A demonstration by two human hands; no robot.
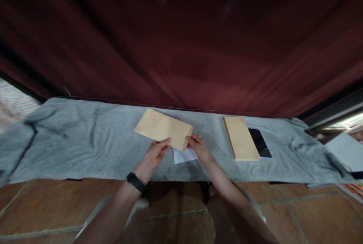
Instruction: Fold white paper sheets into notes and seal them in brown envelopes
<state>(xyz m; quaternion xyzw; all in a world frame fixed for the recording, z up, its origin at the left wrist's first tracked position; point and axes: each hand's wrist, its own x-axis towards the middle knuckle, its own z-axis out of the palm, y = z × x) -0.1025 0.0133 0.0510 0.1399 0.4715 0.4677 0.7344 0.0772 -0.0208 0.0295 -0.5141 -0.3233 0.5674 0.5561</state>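
Observation:
A tan paper envelope is held up between my two hands, tilted with its far left end higher in the view. My left hand pinches its near edge, thumb on top. At the envelope's right end, the fingers of my right hand grip the flap side. Below the envelope a sheet of white paper lies on the grey cloth, partly covered by the envelope and my right hand. To the right rests a stack of tan envelopes.
A dark tablet or phone lies partly under the envelope stack. Grey cloth covers the long table. Behind it hangs a dark red curtain. A white flat object sits at the far right. Tiled floor shows below.

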